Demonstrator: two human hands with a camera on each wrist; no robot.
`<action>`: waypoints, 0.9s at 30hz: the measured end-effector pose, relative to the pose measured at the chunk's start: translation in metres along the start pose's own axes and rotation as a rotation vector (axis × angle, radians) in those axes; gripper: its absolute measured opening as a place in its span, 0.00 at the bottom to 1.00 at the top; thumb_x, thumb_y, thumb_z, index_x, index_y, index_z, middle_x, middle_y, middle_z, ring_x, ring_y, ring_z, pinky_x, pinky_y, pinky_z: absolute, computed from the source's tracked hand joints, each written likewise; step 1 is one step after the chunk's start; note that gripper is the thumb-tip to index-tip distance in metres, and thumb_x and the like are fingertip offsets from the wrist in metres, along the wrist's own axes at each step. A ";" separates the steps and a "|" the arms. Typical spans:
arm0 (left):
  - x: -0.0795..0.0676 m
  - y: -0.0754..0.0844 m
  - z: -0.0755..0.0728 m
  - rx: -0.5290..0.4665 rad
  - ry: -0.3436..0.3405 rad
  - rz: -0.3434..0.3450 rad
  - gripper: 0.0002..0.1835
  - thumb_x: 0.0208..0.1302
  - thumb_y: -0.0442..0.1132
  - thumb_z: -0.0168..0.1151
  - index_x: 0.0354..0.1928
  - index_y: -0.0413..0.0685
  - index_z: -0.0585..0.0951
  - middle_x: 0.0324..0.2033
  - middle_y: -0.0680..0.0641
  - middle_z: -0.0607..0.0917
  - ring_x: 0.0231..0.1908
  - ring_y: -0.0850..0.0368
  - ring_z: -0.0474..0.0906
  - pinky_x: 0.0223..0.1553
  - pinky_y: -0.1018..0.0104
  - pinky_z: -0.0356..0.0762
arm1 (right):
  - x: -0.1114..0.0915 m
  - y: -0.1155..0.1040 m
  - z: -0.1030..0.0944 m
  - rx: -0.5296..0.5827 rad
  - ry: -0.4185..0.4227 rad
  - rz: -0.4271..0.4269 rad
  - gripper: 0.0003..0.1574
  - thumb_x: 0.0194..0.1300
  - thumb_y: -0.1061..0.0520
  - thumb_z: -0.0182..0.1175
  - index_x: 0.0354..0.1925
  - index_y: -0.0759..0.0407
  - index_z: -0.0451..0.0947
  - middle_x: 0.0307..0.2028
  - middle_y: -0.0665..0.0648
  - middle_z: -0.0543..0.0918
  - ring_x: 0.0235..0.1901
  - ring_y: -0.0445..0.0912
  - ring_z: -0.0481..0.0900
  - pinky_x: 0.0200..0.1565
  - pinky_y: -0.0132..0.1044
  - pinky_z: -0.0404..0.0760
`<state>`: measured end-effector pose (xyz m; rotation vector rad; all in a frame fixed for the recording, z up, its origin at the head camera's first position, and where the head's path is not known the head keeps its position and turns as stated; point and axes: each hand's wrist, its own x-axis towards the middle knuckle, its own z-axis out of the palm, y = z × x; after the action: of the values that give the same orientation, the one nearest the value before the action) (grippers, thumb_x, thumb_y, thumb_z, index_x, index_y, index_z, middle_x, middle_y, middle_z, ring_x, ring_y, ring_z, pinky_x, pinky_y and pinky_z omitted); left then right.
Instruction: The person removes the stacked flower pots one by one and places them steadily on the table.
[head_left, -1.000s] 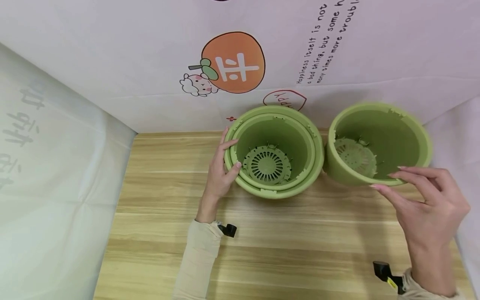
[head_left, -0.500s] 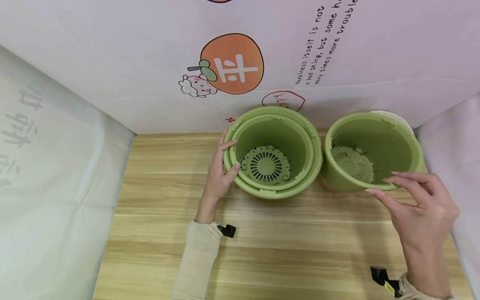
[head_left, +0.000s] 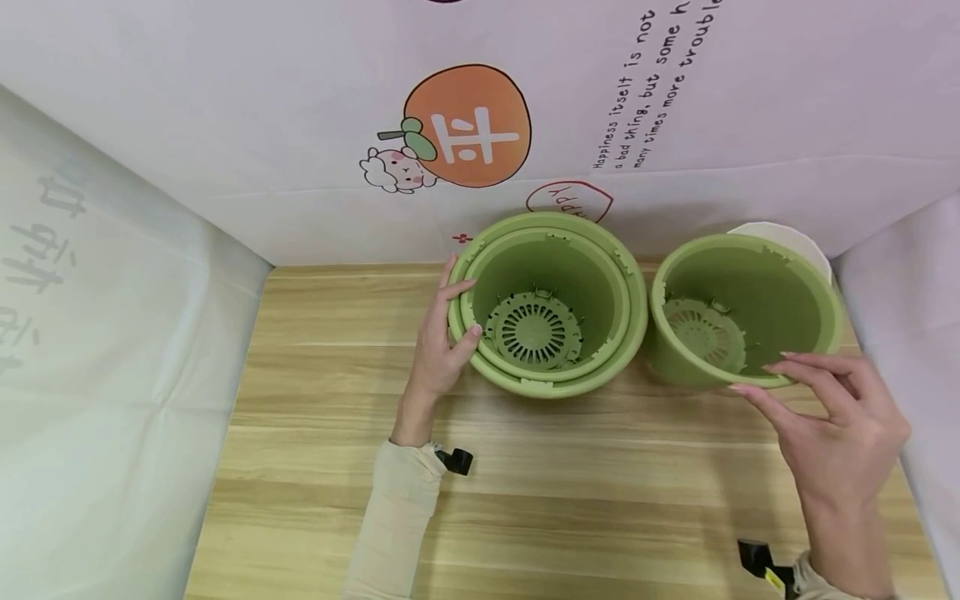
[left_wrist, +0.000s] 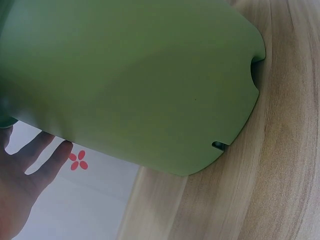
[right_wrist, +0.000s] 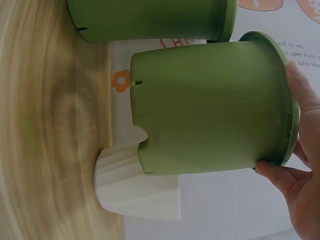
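Note:
Two green plastic flowerpots (head_left: 548, 387), one nested in the other, stand on the table at the middle. My left hand (head_left: 440, 342) grips their left rim, thumb and index finger over the edge, other fingers along the outside. In the left wrist view the outer pot's wall (left_wrist: 150, 85) fills most of the picture and its notched base rests on the wood. On the right, my right hand (head_left: 843, 425) pinches the near rim of another green flowerpot (head_left: 686, 354). The right wrist view has this pot (right_wrist: 210, 110) raised off the table, its base apart from the wood.
A white ribbed pot (right_wrist: 137, 187) stands behind the raised flowerpot; its rim (head_left: 787, 237) peeks out at the back right. The wooden table (head_left: 322, 400) ends at a printed white cloth wall (head_left: 315, 167), with more cloth at both sides.
My right hand has brought its flowerpot slightly left and toward me, uncovering part of the white pot's rim behind. The left hand and nested pots have stayed put.

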<state>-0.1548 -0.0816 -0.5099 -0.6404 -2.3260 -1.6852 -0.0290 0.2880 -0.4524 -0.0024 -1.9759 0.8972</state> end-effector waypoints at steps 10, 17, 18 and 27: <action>0.001 0.001 0.000 0.004 -0.002 -0.013 0.34 0.58 0.49 0.53 0.66 0.44 0.69 0.78 0.48 0.51 0.75 0.51 0.51 0.69 0.48 0.62 | -0.010 0.002 0.003 0.040 0.028 0.006 0.41 0.40 0.35 0.78 0.23 0.75 0.84 0.30 0.68 0.84 0.42 0.31 0.80 0.50 0.23 0.77; 0.001 -0.004 0.003 -0.026 0.009 0.017 0.34 0.56 0.45 0.55 0.66 0.38 0.69 0.77 0.42 0.51 0.75 0.46 0.51 0.70 0.45 0.58 | -0.013 0.001 0.002 0.054 0.046 0.024 0.41 0.39 0.37 0.79 0.23 0.76 0.83 0.31 0.68 0.84 0.41 0.30 0.80 0.50 0.24 0.78; 0.002 -0.004 0.003 -0.026 0.010 0.022 0.34 0.56 0.45 0.55 0.66 0.39 0.69 0.77 0.41 0.51 0.75 0.46 0.51 0.71 0.45 0.58 | -0.013 0.001 0.002 0.055 0.046 0.024 0.41 0.39 0.37 0.79 0.23 0.76 0.83 0.31 0.68 0.84 0.41 0.31 0.79 0.50 0.24 0.78; 0.000 0.000 0.002 0.008 0.006 -0.023 0.34 0.57 0.50 0.53 0.66 0.47 0.69 0.78 0.51 0.51 0.75 0.53 0.51 0.70 0.48 0.60 | -0.019 0.008 0.001 0.036 0.025 0.009 0.41 0.40 0.35 0.78 0.23 0.75 0.84 0.31 0.69 0.84 0.42 0.31 0.79 0.52 0.25 0.77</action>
<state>-0.1546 -0.0795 -0.5101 -0.6082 -2.3439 -1.6848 -0.0215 0.2868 -0.4714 -0.0018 -1.9377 0.9339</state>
